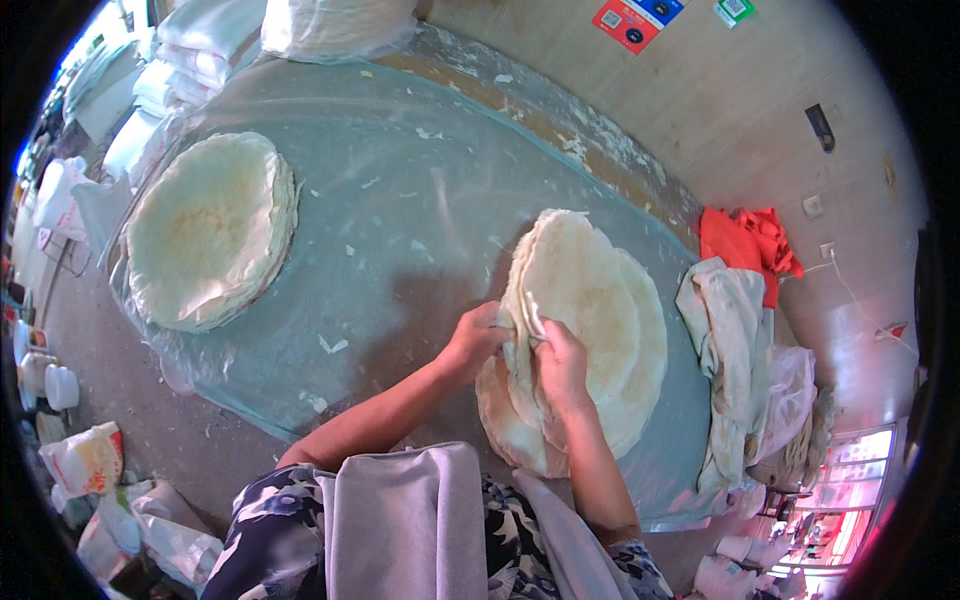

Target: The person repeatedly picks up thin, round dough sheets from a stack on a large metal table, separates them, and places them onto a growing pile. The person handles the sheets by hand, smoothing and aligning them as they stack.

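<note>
Round thin flatbreads (626, 337) lie in a pile on the plastic-covered table (360, 180), to the right of centre. Above this pile, my left hand (480, 337) grips the left edge of several folded flatbreads (526, 360). My right hand (562, 364) pinches the same folded layers from the other side, its fingers closed at a curled edge. The two hands are close together. At the table's left end a separate, taller stack of round flatbreads (210, 232) stands apart from both hands; its top one has browned spots.
A plastic-wrapped bundle (337, 26) stands at the table's far edge, by the wall. Cloths (724, 360) and a red fabric bag (750, 240) lie at the right end. White sacks (187, 67) are piled at upper left. Small dough scraps (332, 345) dot the plastic.
</note>
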Available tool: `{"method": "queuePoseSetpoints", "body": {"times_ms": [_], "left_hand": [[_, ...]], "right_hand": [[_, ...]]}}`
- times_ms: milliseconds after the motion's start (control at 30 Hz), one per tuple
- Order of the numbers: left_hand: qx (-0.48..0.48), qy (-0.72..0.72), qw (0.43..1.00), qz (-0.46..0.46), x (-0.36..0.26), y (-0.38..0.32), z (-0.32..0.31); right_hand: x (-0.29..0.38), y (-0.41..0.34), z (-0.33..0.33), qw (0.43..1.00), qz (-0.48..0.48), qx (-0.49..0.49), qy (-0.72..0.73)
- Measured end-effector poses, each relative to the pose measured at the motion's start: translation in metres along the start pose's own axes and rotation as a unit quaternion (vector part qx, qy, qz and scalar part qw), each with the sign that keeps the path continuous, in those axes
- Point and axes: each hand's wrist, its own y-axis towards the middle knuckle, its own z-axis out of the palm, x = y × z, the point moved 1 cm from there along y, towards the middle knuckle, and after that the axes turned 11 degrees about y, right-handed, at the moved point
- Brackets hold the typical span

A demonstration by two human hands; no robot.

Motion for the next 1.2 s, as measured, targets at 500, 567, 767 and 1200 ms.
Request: {"method": "queuePoseSetpoints", "body": {"times_ms": [500, 567, 767, 1200], "left_hand": [[-0.071, 0.061, 0.994, -0.057, 0.025, 0.003, -0.010], [-0.077, 0.102, 0.989, -0.070, 0.018, 0.002, -0.008], [-0.082, 0.054, 0.993, -0.069, 0.030, -0.002, -0.023], [0.038, -0.060, 0.994, -0.083, 0.003, -0.004, 0.014]], "right_hand": [[-0.024, -0.010, 0.021, 0.989, 0.076, 0.025, 0.125], [-0.034, -0.007, 0.015, 0.980, 0.141, 0.018, 0.137], [-0.066, 0.007, -0.009, 0.936, 0.211, -0.065, 0.274], [-0.005, -0.005, 0.016, 0.996, -0.018, 0.020, -0.081]]}}
